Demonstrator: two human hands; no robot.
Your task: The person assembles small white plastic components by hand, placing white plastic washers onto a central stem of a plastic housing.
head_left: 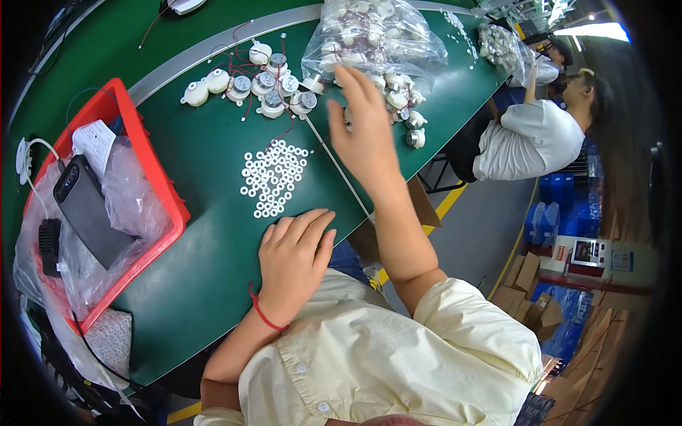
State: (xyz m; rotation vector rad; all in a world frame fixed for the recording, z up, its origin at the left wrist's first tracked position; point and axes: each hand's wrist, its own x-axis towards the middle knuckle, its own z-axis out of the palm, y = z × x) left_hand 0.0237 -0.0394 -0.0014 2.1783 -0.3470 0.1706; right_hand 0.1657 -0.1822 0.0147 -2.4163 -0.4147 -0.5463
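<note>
My right hand [366, 135] is raised over the work table, fingers stretched and thumb apart, with nothing visible in it. Around its fingertips lie small white round motor-like parts with silvery caps and thin red wires: a loose group [270, 82] to the left, and a pile [398, 96] partly behind the hand. My left hand [295, 248] rests at the near table edge, fingers loosely extended and lying on the green top. A red cord circles that wrist. Just beyond its fingertips is a spread of small white rings [273, 177].
A clear plastic bag [376, 35] of white parts stands at the far edge. On the left, a red bin [177, 213] holds plastic bags and a dark phone [92, 209]. A bag of white rings [110, 341] lies below it. Two people [533, 138] sit farther along at right.
</note>
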